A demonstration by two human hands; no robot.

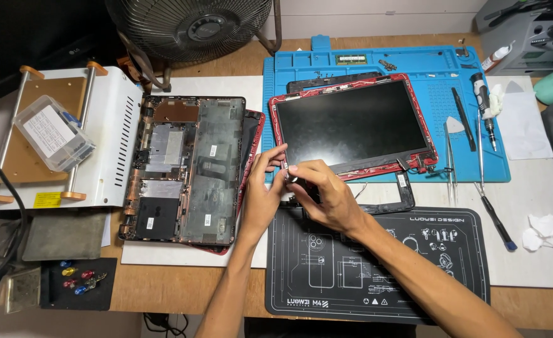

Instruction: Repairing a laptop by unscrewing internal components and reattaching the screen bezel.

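A red-framed laptop screen panel (351, 125) lies tilted on a blue work mat (414, 62). My left hand (261, 194) and my right hand (323, 191) meet at the panel's lower left corner. Their fingertips pinch a small shiny metal part (289, 175), a hinge piece by its look, at that corner. Left of my hands, the laptop's bottom case (185, 169) lies open side up on a white sheet. A thin black bezel strip (404, 194) lies just below the screen.
A black printed mat (414, 269) lies under my right forearm. Screwdrivers (486, 119), tweezers (450, 163) and a blue-handled tool (495, 219) lie at the right. A white metal device (95, 144) holding a clear plastic box (54, 131) stands left. A fan (189, 25) is behind.
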